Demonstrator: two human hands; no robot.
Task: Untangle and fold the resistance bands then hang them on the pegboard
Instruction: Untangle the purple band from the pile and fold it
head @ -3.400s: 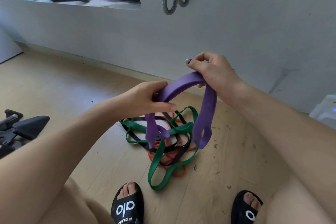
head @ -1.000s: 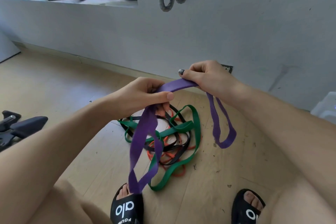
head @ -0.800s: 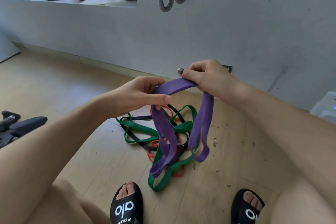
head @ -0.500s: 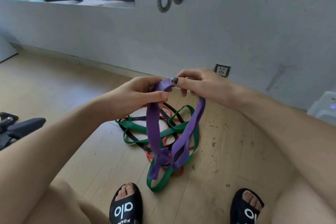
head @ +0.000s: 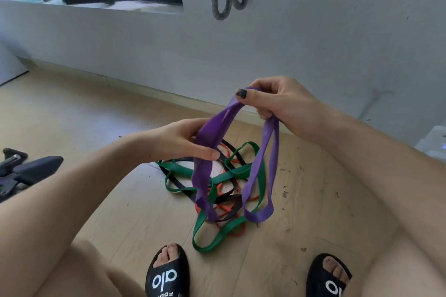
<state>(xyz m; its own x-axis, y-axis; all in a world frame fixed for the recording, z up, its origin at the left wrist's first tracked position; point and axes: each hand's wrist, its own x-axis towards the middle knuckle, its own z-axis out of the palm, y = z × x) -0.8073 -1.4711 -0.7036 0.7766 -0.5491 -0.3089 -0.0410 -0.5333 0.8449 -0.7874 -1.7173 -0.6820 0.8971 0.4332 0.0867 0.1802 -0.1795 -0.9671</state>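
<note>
Purple band [head: 218, 128] now stretches wider between my hands, which were nearly touching a moment ago. My right hand [head: 277, 101] pinches it higher up, my left hand [head: 183, 142] grips it lower, loops dangling over the tangled bands [head: 217, 183] below.
</note>
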